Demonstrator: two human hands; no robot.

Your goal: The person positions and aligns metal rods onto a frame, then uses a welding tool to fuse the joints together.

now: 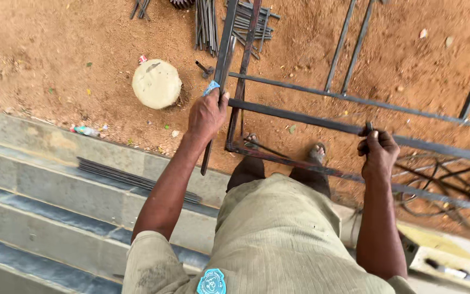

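Note:
I stand over a rusty metal frame of square tubes [300, 114] that lies across the red earth. My left hand [206, 113] grips a long dark upright bar [224, 51] of the frame; a small blue thing [210, 87] shows by my thumb. My right hand [377, 152] is closed around a short dark metal piece [369, 127] held against a cross tube of the frame. My feet [316, 152] stand below the frame's near tube.
A round pale concrete block [156, 83] sits on the earth to the left. Bundles of metal rods [206, 24] lie at the top. More rods [137, 179] rest on the grey steps. Cables [441, 185] and a yellow-white box [444, 256] are at the right.

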